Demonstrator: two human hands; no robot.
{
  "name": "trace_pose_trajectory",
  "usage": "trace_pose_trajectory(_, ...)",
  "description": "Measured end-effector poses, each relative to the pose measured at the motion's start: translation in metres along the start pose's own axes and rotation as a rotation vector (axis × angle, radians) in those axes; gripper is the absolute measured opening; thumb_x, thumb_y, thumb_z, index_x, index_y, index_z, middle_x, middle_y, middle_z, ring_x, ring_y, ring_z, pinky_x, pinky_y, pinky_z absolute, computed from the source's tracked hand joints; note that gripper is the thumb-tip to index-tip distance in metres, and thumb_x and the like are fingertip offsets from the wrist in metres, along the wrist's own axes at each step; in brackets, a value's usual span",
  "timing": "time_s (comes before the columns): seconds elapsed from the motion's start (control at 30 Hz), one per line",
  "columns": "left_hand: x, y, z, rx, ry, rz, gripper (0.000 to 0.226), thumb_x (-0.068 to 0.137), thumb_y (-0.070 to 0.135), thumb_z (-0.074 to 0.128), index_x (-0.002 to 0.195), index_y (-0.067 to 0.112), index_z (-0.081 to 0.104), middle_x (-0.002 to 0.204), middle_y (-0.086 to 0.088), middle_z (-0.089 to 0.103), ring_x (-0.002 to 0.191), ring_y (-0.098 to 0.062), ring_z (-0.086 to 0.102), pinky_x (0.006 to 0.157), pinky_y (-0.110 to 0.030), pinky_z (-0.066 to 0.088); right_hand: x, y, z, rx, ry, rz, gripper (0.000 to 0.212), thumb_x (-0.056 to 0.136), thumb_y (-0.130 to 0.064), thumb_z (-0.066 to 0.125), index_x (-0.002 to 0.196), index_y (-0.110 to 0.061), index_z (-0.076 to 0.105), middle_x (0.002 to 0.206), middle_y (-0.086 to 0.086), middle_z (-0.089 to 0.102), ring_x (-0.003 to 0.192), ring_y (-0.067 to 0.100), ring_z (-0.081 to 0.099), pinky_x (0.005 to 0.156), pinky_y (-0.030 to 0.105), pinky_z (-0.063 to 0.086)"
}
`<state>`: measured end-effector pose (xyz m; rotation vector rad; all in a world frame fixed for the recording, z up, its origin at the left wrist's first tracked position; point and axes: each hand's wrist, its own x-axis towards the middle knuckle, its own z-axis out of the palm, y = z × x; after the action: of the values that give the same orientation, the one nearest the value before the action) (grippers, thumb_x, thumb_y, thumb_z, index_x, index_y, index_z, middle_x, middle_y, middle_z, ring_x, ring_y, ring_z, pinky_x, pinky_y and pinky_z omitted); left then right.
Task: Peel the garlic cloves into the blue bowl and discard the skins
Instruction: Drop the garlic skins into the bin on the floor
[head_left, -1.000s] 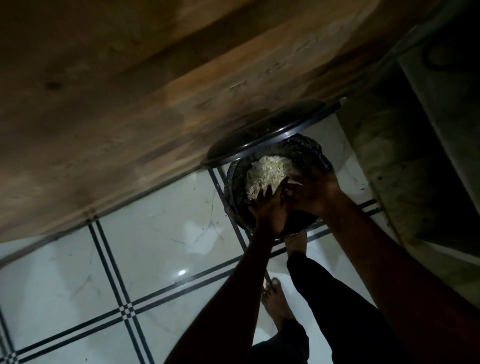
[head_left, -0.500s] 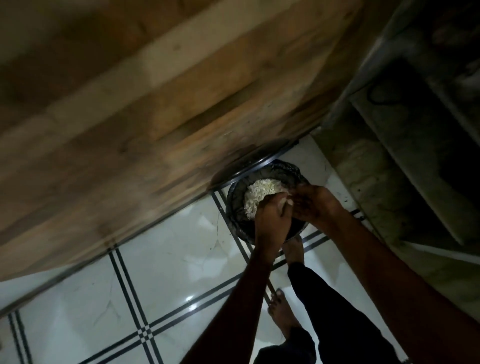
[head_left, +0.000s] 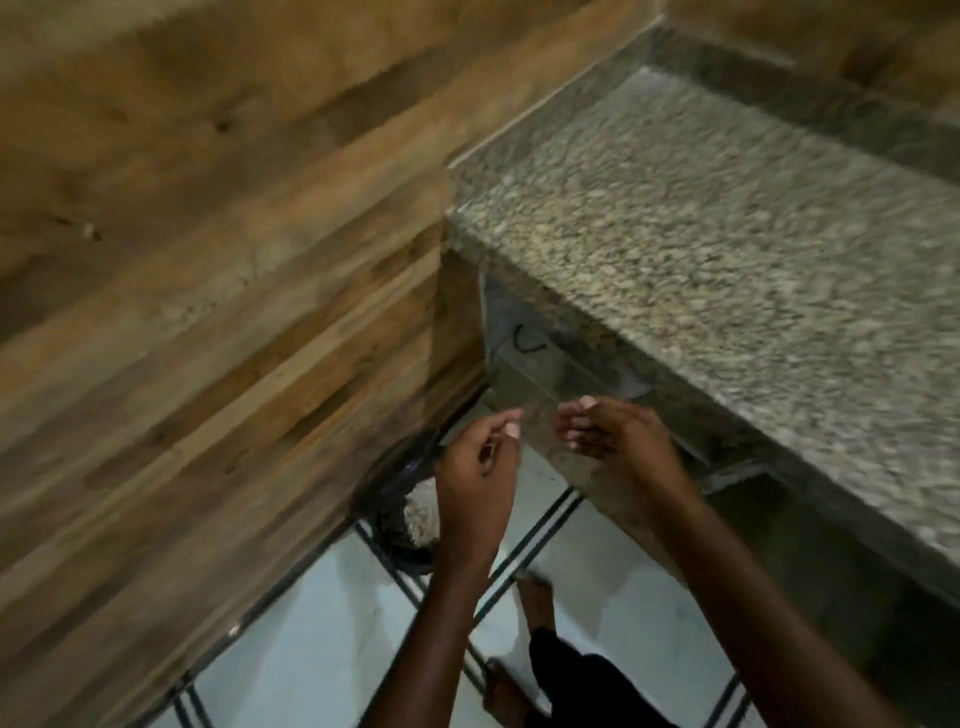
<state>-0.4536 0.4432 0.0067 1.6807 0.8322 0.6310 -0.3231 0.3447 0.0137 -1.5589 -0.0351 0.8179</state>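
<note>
A dark bin stands on the floor against the wooden wall, and a pale heap of garlic skins shows inside it. My left hand hovers above the bin's right side and hides much of it. Its fingers are loosely curled with nothing visible in them. My right hand is level with it, a little to the right, fingers hanging bunched and empty. Both hands are apart from the bin. The blue bowl and the garlic cloves are out of view.
A speckled granite counter fills the right, its edge just beyond my right hand, with a dim recess beneath. A wood-panelled wall runs along the left. My bare feet stand on white tiles with dark lines.
Both hands have lifted out of the bin and drawn apart, now empty. The view has swung up and right, bringing the granite counter into sight and pushing the bin low.
</note>
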Motion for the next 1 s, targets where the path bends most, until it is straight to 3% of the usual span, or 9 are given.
trace_pose_trajectory(0.17, -0.034, 0.086, 0.078, -0.081, -0.198, 0.104, 0.022, 0.097, 0.032, 0.058, 0.111, 0.026, 0.074, 0.104, 0.012, 0.075, 0.101, -0.005, 0.069, 0.087, -0.031, 0.056, -0.068, -0.055, -0.117, 0.045, 0.125, -0.139, 0.027, 0.101, -0.017, 0.054, 0.090, -0.004, 0.075, 0.086, 0.014, 0.076, 0.080, 0.025, 0.072, 0.077, 0.032, 0.056)
trace_pose_trajectory(0.4, -0.111, 0.164, 0.235, -0.110, -0.533, 0.175, 0.022, 0.094, 0.034, 0.059, 0.107, 0.026, 0.075, 0.101, 0.010, 0.075, 0.098, -0.010, 0.070, 0.085, -0.039, 0.058, -0.138, -0.079, -0.294, 0.127, 0.357, -0.242, 0.028, 0.102, -0.014, 0.053, 0.098, 0.007, 0.071, 0.091, 0.023, 0.074, 0.082, 0.030, 0.069, 0.072, 0.027, 0.057)
trace_pose_trajectory(0.6, -0.170, 0.190, 0.382, -0.135, -0.635, 0.123, 0.018, 0.097, 0.015, 0.061, 0.103, 0.019, 0.077, 0.091, 0.001, 0.077, 0.086, -0.016, 0.073, 0.078, -0.043, 0.062, -0.164, -0.074, -0.448, 0.066, 0.519, -0.254, 0.024, 0.100, -0.016, 0.057, 0.097, 0.000, 0.075, 0.087, 0.017, 0.076, 0.080, 0.026, 0.073, 0.075, 0.032, 0.058)
trace_pose_trajectory(0.7, -0.189, 0.194, 0.445, -0.081, -0.684, 0.099, 0.017, 0.097, 0.017, 0.062, 0.101, 0.019, 0.078, 0.090, 0.002, 0.077, 0.086, -0.015, 0.072, 0.078, -0.040, 0.062, -0.162, -0.060, -0.517, 0.010, 0.595, -0.218, 0.021, 0.097, -0.018, 0.061, 0.088, -0.007, 0.076, 0.080, 0.013, 0.076, 0.075, 0.023, 0.072, 0.071, 0.032, 0.057)
trace_pose_trajectory(0.83, -0.200, 0.177, 0.510, 0.189, -0.771, 0.200, 0.017, 0.093, 0.019, 0.067, 0.108, 0.018, 0.076, 0.102, 0.003, 0.075, 0.094, -0.009, 0.068, 0.088, -0.032, 0.056, -0.141, -0.017, -0.586, -0.233, 0.706, -0.104, 0.022, 0.089, -0.026, 0.067, 0.074, -0.012, 0.073, 0.069, 0.004, 0.073, 0.068, 0.024, 0.072, 0.069, 0.040, 0.060)
trace_pose_trajectory(0.93, -0.198, 0.154, 0.542, 0.487, -0.859, 0.331, 0.040, 0.090, 0.023, 0.065, 0.128, 0.009, 0.066, 0.126, -0.011, 0.065, 0.114, -0.025, 0.062, 0.100, -0.034, 0.049, -0.124, 0.006, -0.618, -0.493, 0.782, 0.019, 0.018, 0.087, -0.026, 0.066, 0.072, -0.016, 0.070, 0.069, 0.004, 0.072, 0.073, 0.025, 0.071, 0.070, 0.035, 0.057)
trace_pose_trajectory(1.0, -0.194, 0.131, 0.557, 0.707, -0.901, 0.470, 0.059, 0.085, 0.033, 0.056, 0.136, 0.003, 0.057, 0.132, -0.020, 0.057, 0.121, -0.038, 0.055, 0.105, -0.041, 0.044, -0.114, 0.013, -0.631, -0.543, 0.811, 0.079, 0.015, 0.085, -0.023, 0.066, 0.071, -0.021, 0.066, 0.070, 0.004, 0.072, 0.076, 0.026, 0.071, 0.069, 0.032, 0.056)
